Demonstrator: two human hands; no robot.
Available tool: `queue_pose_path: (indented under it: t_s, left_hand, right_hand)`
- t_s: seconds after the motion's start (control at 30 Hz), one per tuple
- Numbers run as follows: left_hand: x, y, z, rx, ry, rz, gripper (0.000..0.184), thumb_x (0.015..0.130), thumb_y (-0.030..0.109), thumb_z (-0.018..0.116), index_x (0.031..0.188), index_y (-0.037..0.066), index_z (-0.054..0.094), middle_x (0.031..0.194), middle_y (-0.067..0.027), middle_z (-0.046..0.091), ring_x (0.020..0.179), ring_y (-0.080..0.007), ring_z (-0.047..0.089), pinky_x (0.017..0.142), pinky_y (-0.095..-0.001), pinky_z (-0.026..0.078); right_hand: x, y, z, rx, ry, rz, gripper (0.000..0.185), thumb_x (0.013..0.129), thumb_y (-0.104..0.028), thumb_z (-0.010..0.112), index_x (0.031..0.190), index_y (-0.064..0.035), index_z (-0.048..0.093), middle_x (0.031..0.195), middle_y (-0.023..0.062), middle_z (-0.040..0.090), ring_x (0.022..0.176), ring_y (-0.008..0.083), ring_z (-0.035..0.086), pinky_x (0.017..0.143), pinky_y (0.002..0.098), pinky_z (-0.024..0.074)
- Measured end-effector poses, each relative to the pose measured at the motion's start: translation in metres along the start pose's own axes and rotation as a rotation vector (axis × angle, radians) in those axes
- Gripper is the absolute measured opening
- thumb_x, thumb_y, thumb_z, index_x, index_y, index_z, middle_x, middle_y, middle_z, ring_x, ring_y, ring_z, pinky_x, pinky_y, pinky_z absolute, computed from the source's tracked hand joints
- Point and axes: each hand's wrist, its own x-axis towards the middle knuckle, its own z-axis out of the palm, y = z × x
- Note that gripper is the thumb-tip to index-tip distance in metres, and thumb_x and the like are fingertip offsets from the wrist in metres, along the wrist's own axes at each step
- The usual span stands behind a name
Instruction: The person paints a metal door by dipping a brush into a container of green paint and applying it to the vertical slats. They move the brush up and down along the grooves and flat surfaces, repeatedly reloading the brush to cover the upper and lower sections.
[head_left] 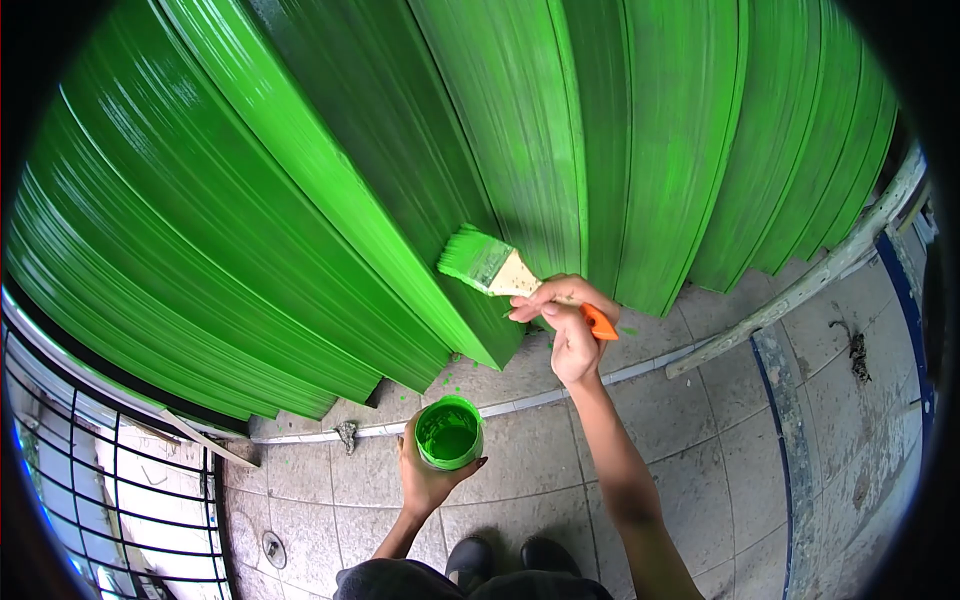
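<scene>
My right hand [572, 322] is closed around the handle of a flat paintbrush [513, 275], with the orange handle end sticking out behind the fingers. Wet green paint covers its bristles, which lie at or very near a darker, thinly coated face of the ribbed green panel [400, 120]; whether they touch is hard to tell. Lower down, my left hand [425, 485] grips an open jar of green paint [449, 434] from below and the side. The jar tilts slightly toward me, and green smears coat its inner wall.
Tiled floor [520, 445] runs below the panel, with green drips near its lower edge. A black metal grille [110, 470] stands at lower left. A pale wooden strip [800, 295] and blue-edged boards [780, 420] lie at right. My dark shoes [510, 560] are at the bottom.
</scene>
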Motion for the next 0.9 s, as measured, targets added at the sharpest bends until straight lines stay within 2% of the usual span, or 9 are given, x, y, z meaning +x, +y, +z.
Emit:
queue_pose_path:
  t_s: [0.07,0.13,0.3,0.43,0.53,0.7,0.8,0.9]
  left_hand:
    - [-0.001,-0.001,0.000,-0.035,-0.001,-0.045,0.093,0.051,0.031,0.090,0.126,0.002,0.043,0.114,-0.0117,0.058,0.105,-0.0278,0.057,0.097,-0.0430,0.036]
    - [-0.002,-0.003,-0.001,-0.045,-0.004,-0.053,0.093,0.051,0.032,0.090,0.126,0.002,0.043,0.114,-0.0118,0.058,0.106,-0.0276,0.056,0.097,-0.0428,0.036]
    - [-0.005,-0.008,0.000,0.000,-0.019,-0.057,0.094,0.051,0.032,0.090,0.127,0.003,0.042,0.115,-0.0115,0.058,0.107,-0.0271,0.055,0.097,-0.0422,0.035]
    - [-0.007,-0.010,0.001,-0.044,-0.029,-0.068,0.096,0.051,0.031,0.091,0.127,0.001,0.042,0.116,-0.0122,0.057,0.108,-0.0271,0.055,0.098,-0.0417,0.035]
    - [-0.009,-0.009,0.001,-0.058,-0.038,-0.107,0.096,0.050,0.031,0.091,0.127,0.001,0.042,0.116,-0.0122,0.057,0.108,-0.0270,0.055,0.099,-0.0407,0.036]
    - [-0.007,-0.009,0.000,-0.033,-0.039,-0.110,0.095,0.050,0.030,0.091,0.126,0.000,0.043,0.116,-0.0122,0.057,0.109,-0.0267,0.054,0.099,-0.0403,0.036]
    - [-0.007,-0.005,-0.001,-0.041,-0.033,-0.090,0.094,0.051,0.031,0.091,0.126,0.001,0.043,0.116,-0.0121,0.057,0.108,-0.0263,0.055,0.098,-0.0406,0.035]
    - [-0.006,-0.009,-0.001,-0.041,-0.030,-0.083,0.094,0.051,0.031,0.090,0.126,0.001,0.043,0.116,-0.0118,0.057,0.108,-0.0263,0.055,0.098,-0.0408,0.035]
  right_hand:
    - [0.000,0.003,-0.001,0.013,0.011,-0.045,0.018,0.077,-0.005,0.046,0.076,0.0067,0.059,0.072,0.0173,0.065,0.060,0.0234,0.065,0.058,0.0300,0.0518]
    - [-0.016,0.022,-0.017,0.002,0.026,-0.042,0.019,0.077,-0.007,0.045,0.077,0.0072,0.057,0.067,0.0191,0.061,0.055,0.0291,0.063,0.056,0.0351,0.0529]
    - [-0.087,0.061,-0.061,-0.157,0.163,0.226,0.019,0.075,-0.007,0.044,0.072,0.0066,0.057,0.066,0.0196,0.062,0.051,0.0238,0.060,0.053,0.0317,0.0511]
    - [-0.074,0.054,-0.055,-0.188,0.163,0.296,0.019,0.075,-0.007,0.044,0.069,0.0068,0.056,0.066,0.0194,0.063,0.050,0.0222,0.060,0.051,0.0306,0.0512]
    - [-0.031,0.016,-0.014,-0.094,0.072,0.178,0.015,0.075,-0.003,0.047,0.076,0.0053,0.059,0.066,0.0140,0.064,0.053,0.0184,0.062,0.052,0.0269,0.0506]
    - [0.025,-0.030,0.028,0.163,0.009,-0.215,0.016,0.075,-0.002,0.045,0.076,0.0069,0.059,0.071,0.0185,0.065,0.055,0.0193,0.063,0.056,0.0288,0.0513]
    - [0.011,-0.003,0.021,0.070,0.047,-0.075,0.018,0.076,-0.007,0.044,0.076,0.0074,0.055,0.067,0.0184,0.058,0.051,0.0278,0.059,0.052,0.0352,0.0512]
    - [-0.037,0.033,-0.011,0.001,0.114,0.065,0.018,0.074,-0.007,0.044,0.072,0.0066,0.056,0.064,0.0177,0.059,0.049,0.0252,0.058,0.052,0.0343,0.0497]
